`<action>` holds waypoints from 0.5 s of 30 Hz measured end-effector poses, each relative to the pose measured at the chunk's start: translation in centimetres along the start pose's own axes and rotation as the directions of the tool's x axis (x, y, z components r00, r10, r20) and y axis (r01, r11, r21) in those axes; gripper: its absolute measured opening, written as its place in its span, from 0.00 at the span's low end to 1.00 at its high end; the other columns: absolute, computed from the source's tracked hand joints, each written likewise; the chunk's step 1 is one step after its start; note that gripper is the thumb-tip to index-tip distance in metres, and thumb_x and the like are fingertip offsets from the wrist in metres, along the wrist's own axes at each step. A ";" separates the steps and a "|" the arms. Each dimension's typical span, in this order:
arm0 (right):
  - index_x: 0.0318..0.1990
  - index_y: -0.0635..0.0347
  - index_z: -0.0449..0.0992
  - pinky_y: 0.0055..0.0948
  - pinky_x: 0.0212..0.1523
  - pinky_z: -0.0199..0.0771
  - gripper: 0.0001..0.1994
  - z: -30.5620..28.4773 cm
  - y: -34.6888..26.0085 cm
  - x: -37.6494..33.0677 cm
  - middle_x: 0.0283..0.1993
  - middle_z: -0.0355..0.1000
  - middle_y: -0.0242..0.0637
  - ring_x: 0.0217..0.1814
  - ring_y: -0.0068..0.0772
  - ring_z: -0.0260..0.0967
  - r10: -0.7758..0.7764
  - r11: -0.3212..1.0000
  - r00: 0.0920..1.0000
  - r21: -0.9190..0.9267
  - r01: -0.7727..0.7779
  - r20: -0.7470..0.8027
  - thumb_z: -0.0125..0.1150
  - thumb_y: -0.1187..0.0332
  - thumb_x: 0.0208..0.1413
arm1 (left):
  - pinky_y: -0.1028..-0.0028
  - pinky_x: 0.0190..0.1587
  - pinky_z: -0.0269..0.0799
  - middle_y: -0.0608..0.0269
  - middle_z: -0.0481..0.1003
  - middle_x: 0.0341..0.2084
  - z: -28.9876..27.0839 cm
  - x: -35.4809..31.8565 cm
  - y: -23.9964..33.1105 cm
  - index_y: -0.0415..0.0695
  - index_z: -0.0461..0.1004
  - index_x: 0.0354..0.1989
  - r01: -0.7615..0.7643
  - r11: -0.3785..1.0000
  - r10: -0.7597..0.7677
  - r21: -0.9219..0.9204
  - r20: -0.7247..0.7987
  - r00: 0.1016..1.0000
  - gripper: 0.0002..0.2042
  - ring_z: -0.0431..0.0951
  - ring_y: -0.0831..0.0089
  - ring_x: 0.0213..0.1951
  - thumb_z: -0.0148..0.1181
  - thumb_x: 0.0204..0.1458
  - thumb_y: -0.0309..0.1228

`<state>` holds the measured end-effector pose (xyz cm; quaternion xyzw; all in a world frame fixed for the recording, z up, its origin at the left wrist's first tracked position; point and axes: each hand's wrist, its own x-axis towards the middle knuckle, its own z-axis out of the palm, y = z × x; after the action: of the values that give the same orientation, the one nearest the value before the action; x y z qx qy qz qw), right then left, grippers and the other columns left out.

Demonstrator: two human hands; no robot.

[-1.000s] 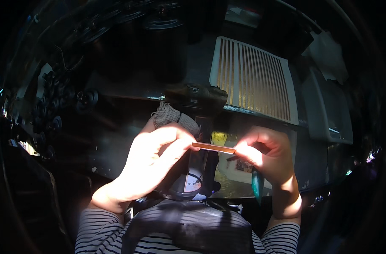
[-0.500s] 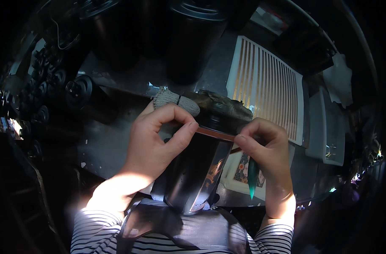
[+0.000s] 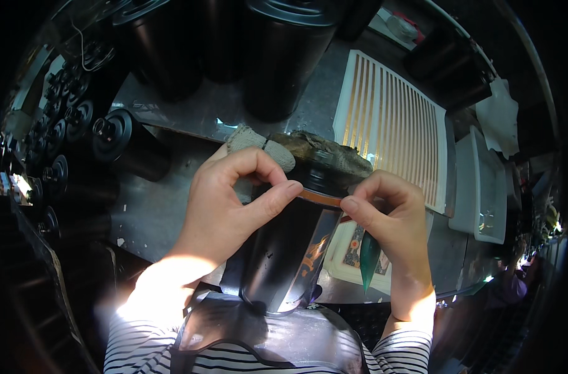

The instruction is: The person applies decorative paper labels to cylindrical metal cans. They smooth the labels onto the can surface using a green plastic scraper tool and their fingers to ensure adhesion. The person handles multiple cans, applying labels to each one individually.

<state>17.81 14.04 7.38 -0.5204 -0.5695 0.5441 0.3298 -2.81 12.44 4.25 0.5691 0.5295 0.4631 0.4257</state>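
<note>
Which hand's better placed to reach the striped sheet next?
Right, probably: the striped sheet lies just beyond the right hand, while the left hand is farther off, mostly left of the black cylinder. Both pinch the orange-brown strip, though, and a green pointed tool appears tucked in the right.

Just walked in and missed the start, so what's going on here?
A person's left hand and right hand are pinching an orange-brown strip, holding it across the far end of a black cylinder. Whether it is stuck down is unclear. A pointed green thing sticks down from the right hand, and a striped sheet lies ahead, to the right.
</note>
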 end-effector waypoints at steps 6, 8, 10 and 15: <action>0.23 0.62 0.73 0.10 0.24 0.60 0.07 0.1 -0.2 0.1 0.21 0.69 0.26 0.23 0.12 0.65 -0.017 0.999 1.000 -0.041 0.018 0.009 0.66 0.72 0.46 | 0.79 0.36 0.64 0.67 0.72 0.24 -0.2 0.1 -0.1 0.40 0.73 0.26 -0.028 1.000 0.028 0.009 0.004 1.000 0.08 0.69 0.78 0.30 0.65 0.42 0.30; 0.23 0.62 0.72 0.10 0.24 0.59 0.08 0.1 -0.2 0.2 0.21 0.69 0.26 0.23 0.12 0.65 -0.014 0.999 1.000 -0.043 0.015 0.013 0.66 0.72 0.46 | 0.79 0.36 0.64 0.67 0.73 0.28 -0.2 0.1 -0.2 0.40 0.74 0.32 -0.034 0.999 0.034 -0.021 0.007 0.999 0.09 0.68 0.79 0.31 0.65 0.43 0.29; 0.23 0.62 0.72 0.10 0.24 0.59 0.08 0.2 -0.2 0.3 0.21 0.69 0.26 0.22 0.11 0.65 -0.009 0.999 1.000 -0.044 0.010 0.019 0.65 0.72 0.46 | 0.81 0.35 0.64 0.69 0.71 0.31 0.9 0.1 0.1 0.41 0.73 0.39 0.006 0.968 -0.026 -0.249 -0.078 0.997 0.13 0.67 0.82 0.31 0.64 0.45 0.29; 0.22 0.63 0.72 0.10 0.23 0.57 0.08 -0.1 -0.4 0.1 0.20 0.68 0.26 0.21 0.11 0.61 -0.013 0.993 1.000 -0.118 0.013 0.008 0.66 0.72 0.45 | 0.85 0.38 0.62 0.71 0.68 0.34 1.0 -0.2 -0.7 0.41 0.70 0.47 0.104 0.896 -0.083 -0.431 0.068 0.994 0.17 0.66 0.85 0.33 0.63 0.48 0.29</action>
<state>17.77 14.22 7.78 -0.5332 -0.6053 0.5093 0.2998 -1.96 12.33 3.34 0.4449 0.4293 0.5346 0.5762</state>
